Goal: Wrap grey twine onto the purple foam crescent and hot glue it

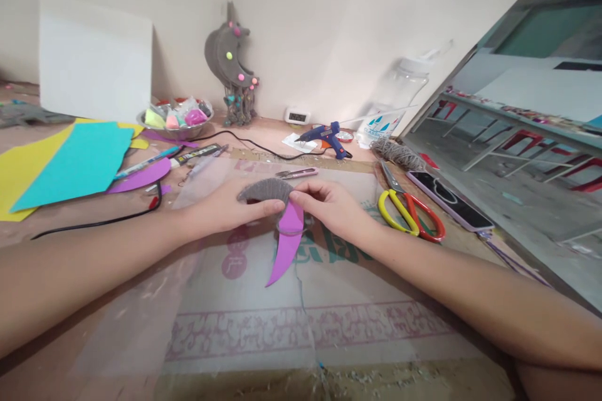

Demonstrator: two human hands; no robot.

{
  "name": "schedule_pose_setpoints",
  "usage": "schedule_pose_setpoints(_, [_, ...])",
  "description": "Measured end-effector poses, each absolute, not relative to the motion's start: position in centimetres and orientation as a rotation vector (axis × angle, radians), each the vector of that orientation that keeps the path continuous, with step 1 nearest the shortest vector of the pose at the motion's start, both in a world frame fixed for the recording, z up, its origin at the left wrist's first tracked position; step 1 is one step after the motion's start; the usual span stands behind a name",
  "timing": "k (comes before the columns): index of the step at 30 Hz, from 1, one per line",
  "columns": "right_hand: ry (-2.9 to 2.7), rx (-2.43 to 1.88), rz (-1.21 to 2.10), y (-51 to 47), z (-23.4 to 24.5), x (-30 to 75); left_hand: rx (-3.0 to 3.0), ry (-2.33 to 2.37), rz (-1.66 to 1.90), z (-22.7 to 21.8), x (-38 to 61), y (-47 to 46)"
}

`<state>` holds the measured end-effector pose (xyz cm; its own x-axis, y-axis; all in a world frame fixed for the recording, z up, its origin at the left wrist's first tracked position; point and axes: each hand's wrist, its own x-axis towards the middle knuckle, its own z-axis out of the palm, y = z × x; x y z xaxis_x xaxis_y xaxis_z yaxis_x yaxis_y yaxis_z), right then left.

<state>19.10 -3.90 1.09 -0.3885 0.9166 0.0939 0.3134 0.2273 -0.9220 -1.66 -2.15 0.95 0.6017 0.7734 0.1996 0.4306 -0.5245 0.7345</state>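
A purple crescent cutout [288,249], partly wound with grey yarn [266,189], is held between my two hands above the plastic-covered work surface. My left hand [235,208] grips the wound upper end, with its thumb lying along the inner curve. My right hand [324,200] pinches the crescent where the yarn stops and the bare purple begins. A strand of yarn [301,288] trails down over the plastic sheet [226,319]. Just beyond my fingers lies a pink cutter [301,173]. My fingers hide part of the crescent.
Scissors [409,207], a phone [449,200] and a yarn bundle [399,154] lie to the right. A blue glue gun [327,135] and clear bottle [392,100] stand behind. Coloured sheets [75,163], a bowl [172,131] and a black cable [94,222] occupy the left. A grey moon ornament [226,53] leans against the wall.
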Motion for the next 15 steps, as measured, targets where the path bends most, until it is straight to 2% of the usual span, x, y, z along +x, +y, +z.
schedule_pose_setpoints(6, [-1.898, -1.099, 1.088, -3.6, 0.7, 19.5, 1.738, 1.063, 0.737, 0.9, -1.5, -2.3])
schedule_pose_setpoints(15, [-1.962, -1.271, 0.64, -1.0, 2.1, 22.4, 1.586, 1.098, 0.825, 0.6, -1.5, -1.9])
